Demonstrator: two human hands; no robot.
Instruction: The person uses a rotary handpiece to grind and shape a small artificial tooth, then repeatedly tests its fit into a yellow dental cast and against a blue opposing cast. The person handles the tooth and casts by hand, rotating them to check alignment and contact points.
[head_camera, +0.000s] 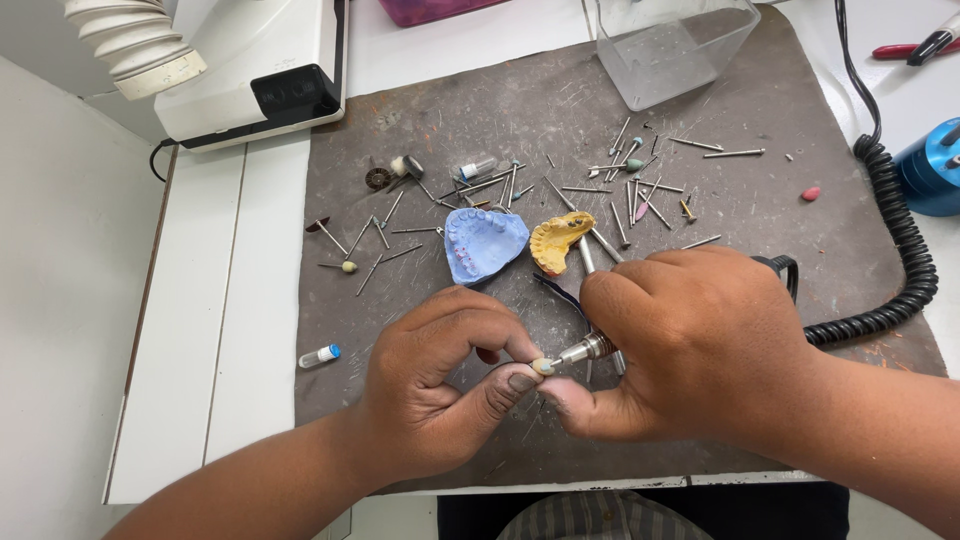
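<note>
**Grinding a small tooth piece at the near edge of the mat**

Head view: Pinching a tiny cream-coloured tooth piece (543, 366) between thumb and forefinger, your left hand (440, 385) sits curled just over the near edge of the grey mat (420, 120), with the other fingers folded in. Your right hand (690, 345) is closed in a pen-like grip round a rotary handpiece (588, 348), whose metal nose shows between your thumb and fingers.

The relation that matters: the tooth piece lies at the very tip of the handpiece, to the left of your right hand and at the fingertips of your left, so both hands meet on it. The handpiece's long axis runs nearly level, slightly down to the left, with its tip pointing left at the piece and its tail hidden under your right hand; a black coiled cord (890, 250) trails off toward the mat's right edge. The piece is too small to tell its own long axis or which way it faces.

Beyond your hands, near the mat's middle, a blue dental cast (484, 243) and a yellow dental cast (558, 240) lie side by side, close but apart. Loose burs and pins (640, 190) are scattered toward the far edge, a clear plastic box (675, 45) stands at the far right corner, and a small vial with a blue cap (320, 355) lies by the left edge.
</note>
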